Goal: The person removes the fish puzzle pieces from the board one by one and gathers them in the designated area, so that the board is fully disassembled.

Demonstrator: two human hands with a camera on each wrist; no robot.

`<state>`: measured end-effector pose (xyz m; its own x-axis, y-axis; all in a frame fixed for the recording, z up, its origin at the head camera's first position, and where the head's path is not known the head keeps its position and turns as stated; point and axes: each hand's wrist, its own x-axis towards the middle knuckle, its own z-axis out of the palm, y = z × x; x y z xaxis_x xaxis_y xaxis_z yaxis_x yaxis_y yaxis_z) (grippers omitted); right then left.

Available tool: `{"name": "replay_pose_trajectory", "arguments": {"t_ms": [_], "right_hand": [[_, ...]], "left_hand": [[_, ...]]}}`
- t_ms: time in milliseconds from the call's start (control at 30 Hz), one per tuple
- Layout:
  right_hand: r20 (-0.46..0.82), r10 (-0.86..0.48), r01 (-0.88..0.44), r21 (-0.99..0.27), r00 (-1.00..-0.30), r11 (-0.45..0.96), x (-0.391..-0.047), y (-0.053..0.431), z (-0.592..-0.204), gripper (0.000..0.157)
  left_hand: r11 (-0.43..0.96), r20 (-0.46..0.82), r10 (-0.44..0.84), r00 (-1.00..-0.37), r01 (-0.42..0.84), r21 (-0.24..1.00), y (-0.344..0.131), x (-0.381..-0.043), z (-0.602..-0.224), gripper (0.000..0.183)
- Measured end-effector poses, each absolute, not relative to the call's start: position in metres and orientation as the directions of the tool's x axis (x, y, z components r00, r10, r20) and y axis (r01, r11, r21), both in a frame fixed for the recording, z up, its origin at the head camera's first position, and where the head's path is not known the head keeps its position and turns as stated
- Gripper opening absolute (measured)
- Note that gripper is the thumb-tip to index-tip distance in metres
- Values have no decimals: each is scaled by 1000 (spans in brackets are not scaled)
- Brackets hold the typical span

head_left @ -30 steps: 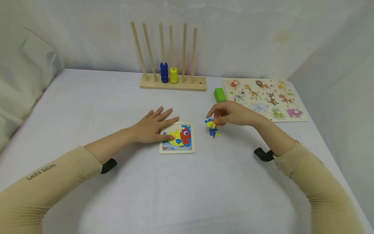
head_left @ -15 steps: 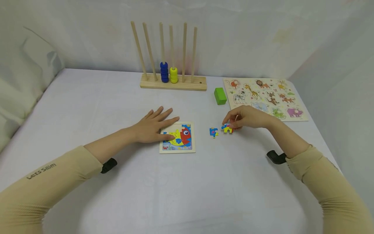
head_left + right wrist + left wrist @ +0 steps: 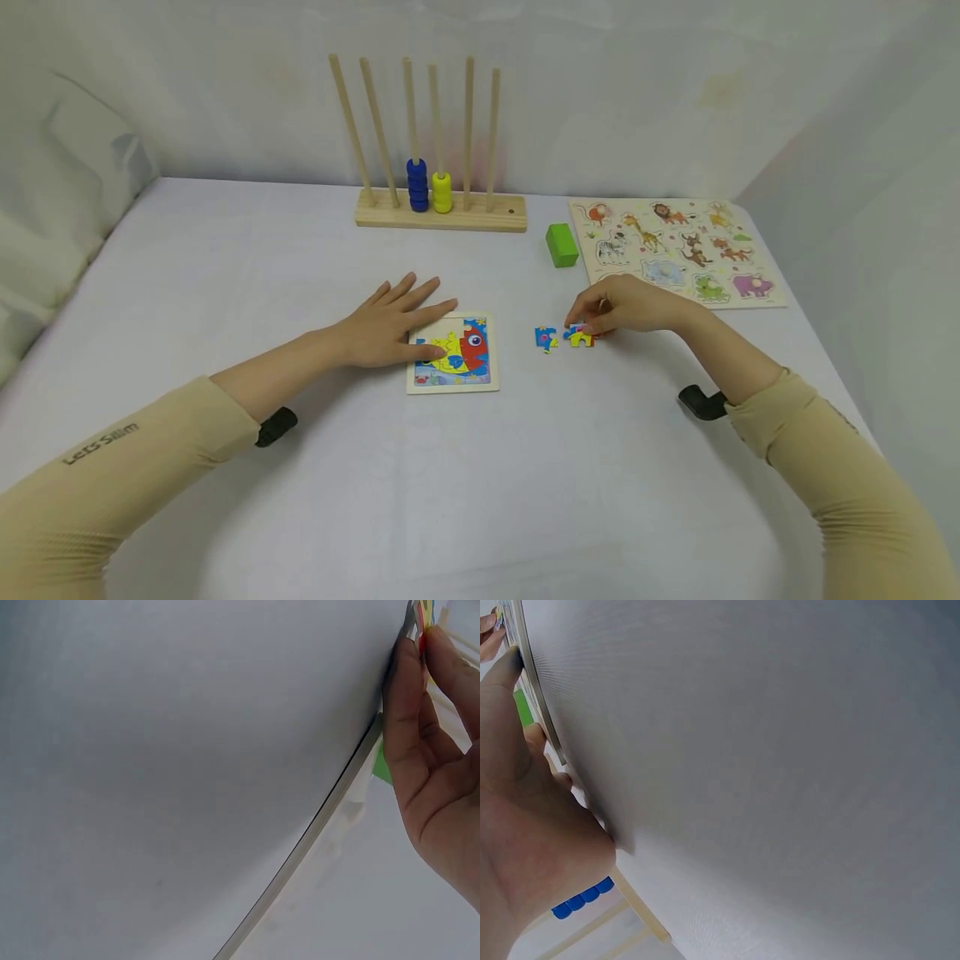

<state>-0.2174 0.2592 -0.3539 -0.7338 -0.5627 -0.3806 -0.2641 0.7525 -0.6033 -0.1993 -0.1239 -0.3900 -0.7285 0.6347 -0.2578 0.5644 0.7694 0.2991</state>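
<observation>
My left hand [image 3: 382, 332] lies spread over the left side of a small square fish puzzle [image 3: 474, 354]. Its thumb rests across the yellow fish, and part of the puzzle is hidden under the fingers. Bare wood shows in the upper left of the puzzle's tray. To the right, my right hand [image 3: 626, 304] pinches a yellow, blue and red puzzle piece [image 3: 580, 337] between thumb and fingers, close over the table. In the right wrist view the same puzzle piece [image 3: 425, 615] shows edge-on. A loose blue puzzle piece [image 3: 545, 337] lies just left of it.
Behind stands a wooden peg abacus [image 3: 441, 218] with blue and yellow beads on two of its rods. A green block [image 3: 562, 245] sits right of it. An animal peg board [image 3: 667, 242] lies at the back right, partly behind my right hand.
My right hand has carried its puzzle piece rightward from above the loose blue piece and lowered it beside that piece, uncovering it. The left hand stays on the puzzle.
</observation>
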Motion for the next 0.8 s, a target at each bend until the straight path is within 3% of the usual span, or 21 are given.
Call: {"name": "replay_pose_trajectory", "arguments": {"t_ms": [433, 800], "right_hand": [[-324, -504, -291, -525, -801, 799, -212, 252, -349, 8], [-321, -488, -306, -478, -812, 824, -210, 246, -345, 5]], "left_hand": [[771, -265, 632, -728, 558, 306, -121, -196, -385, 77], [766, -256, 638, -726, 565, 306, -123, -198, -386, 77]]}}
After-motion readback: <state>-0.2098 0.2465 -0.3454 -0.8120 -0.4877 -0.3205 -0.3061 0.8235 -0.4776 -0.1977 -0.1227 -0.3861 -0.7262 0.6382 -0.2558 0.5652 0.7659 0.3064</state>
